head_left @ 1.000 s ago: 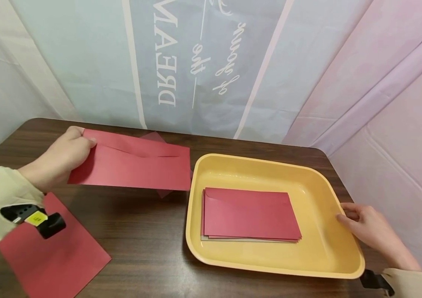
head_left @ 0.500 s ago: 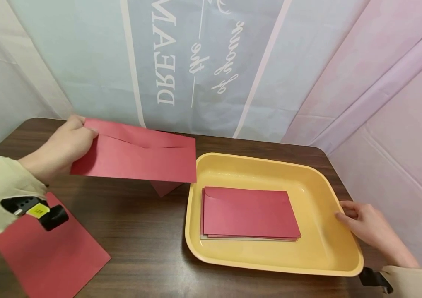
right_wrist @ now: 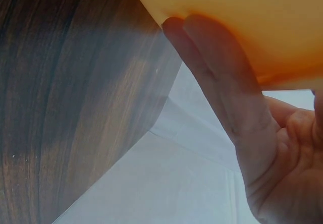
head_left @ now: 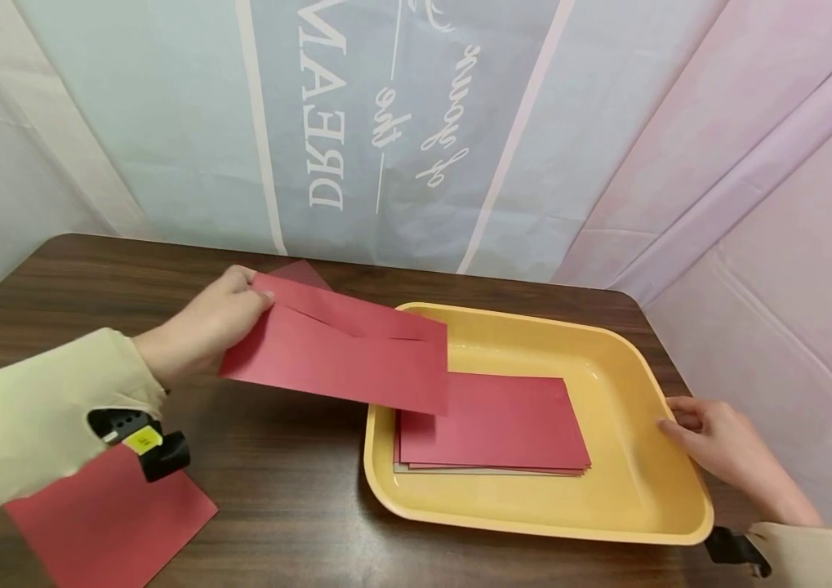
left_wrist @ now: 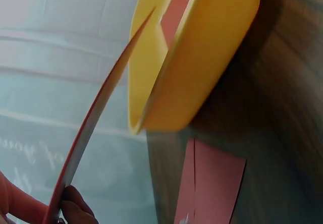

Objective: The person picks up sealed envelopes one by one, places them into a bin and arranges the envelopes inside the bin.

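Note:
My left hand (head_left: 220, 320) pinches a red envelope (head_left: 345, 347) by its left end, thumb on the flap side. The envelope's far end overlaps the left rim of a yellow tray (head_left: 636, 425) and hangs over a stack of red envelopes (head_left: 496, 425) inside it. From the left wrist, the held envelope (left_wrist: 98, 108) shows edge-on, above the table and reaching over the tray rim. At the tray's right side my right hand (head_left: 727, 445) grips the rim, thumb inside. In the right wrist view its fingers (right_wrist: 217, 62) lie against the tray's outer wall.
Another red envelope (head_left: 117, 514) lies at the front left of the dark wooden table (head_left: 276, 506), partly under my left forearm. One more red envelope (left_wrist: 212, 178) lies behind the held one, mostly hidden in the head view. A printed cloth backdrop (head_left: 401, 204) hangs behind the table.
My left hand first lifted the envelope slightly, then carried it right and lower, so its end now overlaps the tray and the stack. My right hand stays on the rim.

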Tool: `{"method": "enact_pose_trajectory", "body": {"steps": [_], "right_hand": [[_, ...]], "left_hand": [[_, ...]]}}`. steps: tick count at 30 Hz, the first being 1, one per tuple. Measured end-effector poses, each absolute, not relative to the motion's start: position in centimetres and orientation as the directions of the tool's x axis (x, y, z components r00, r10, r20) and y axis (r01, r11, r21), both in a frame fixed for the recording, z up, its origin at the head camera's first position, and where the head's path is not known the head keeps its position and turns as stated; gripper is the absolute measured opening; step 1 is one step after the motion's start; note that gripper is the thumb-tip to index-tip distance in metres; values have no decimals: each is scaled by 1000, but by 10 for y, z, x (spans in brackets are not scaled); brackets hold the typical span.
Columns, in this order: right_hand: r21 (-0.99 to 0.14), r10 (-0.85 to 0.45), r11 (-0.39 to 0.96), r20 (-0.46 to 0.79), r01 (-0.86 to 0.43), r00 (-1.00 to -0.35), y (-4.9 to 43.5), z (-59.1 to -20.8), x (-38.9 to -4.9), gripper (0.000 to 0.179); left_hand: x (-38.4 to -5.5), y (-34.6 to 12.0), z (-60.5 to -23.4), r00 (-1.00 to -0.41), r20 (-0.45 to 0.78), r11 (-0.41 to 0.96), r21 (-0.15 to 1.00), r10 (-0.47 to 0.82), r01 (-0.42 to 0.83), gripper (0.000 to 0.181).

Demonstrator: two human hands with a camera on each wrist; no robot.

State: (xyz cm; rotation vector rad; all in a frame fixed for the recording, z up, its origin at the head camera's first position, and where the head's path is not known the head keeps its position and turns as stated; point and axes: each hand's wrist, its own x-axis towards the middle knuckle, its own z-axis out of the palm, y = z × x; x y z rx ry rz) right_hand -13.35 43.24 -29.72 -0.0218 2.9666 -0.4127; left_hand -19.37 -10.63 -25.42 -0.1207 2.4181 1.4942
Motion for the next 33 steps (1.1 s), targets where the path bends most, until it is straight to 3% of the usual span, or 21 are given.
{"method": "enact_pose_trajectory", "body": {"steps": [7, 15, 33], "right_hand": [[-295, -31, 955, -167, 20, -985, 433, -299, -134, 43], [-293, -34, 956, -169, 17, -985, 434, -299, -135, 44], [-379, -28, 923, -218, 58, -976, 434, -297, -136, 46]], "left_hand": [[-190, -74, -257, -958, -234, 528, 841, 165, -115, 39], [-192, -43, -266, -930, -291, 486, 861, 227, -151, 27], [-198, -12, -282, -892, -328, 439, 882, 310, -172, 23]]}}
